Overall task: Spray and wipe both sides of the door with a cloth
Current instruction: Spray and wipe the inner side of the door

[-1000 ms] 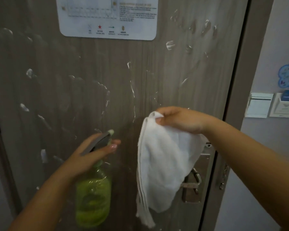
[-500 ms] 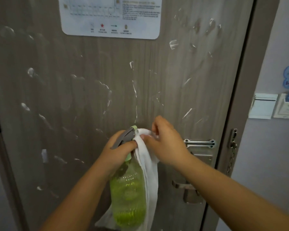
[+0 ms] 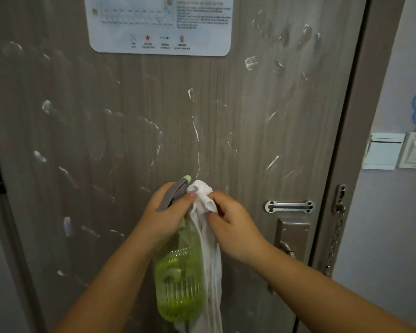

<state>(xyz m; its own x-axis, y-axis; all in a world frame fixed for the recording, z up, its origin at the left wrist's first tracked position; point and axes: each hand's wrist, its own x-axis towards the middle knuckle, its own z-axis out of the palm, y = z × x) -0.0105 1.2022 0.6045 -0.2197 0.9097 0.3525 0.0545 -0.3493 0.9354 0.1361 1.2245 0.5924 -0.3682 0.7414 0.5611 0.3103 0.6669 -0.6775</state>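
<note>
Hands met at 6 o'clock of the view, close in front of the door (image 3: 135, 145), w/ everything bunched into one spot. Left hand (image 3: 165, 218) was wrapped round the neck of the spray bottle (image 3: 178, 282), fingers curled shut on it just under the grey trigger (image 3: 172, 195), so the green body hung straight down below the fist; thumb pressed onto the top of the cloth (image 3: 202, 198). Right hand (image 3: 231, 227) sat at 3 o'clock of the left, touching it, fingertips pinched together on the same white wad. Rest of the cloth dangled down the bottle's right side and out the bottom edge of frame. Looked like a handover: cloth getting tucked under the left thumb so one hand carries both items, prob. to free the right, though I couldn't tell which hand would end up w/ it. Door stood shut in its frame, smeared w/ white streaks (image 3: 197, 131) from 12 to 9 o'clock of the hands, so this side wasn't wiped clean yet. Lever handle (image 3: 287, 248) and its metal plate sat at 3 o'clock of the right wrist, chain (image 3: 335, 239) further right on the frame, paper notice (image 3: 161, 25) up at 12. Other side of the door wasn't visible, so its state unknown.
</note>
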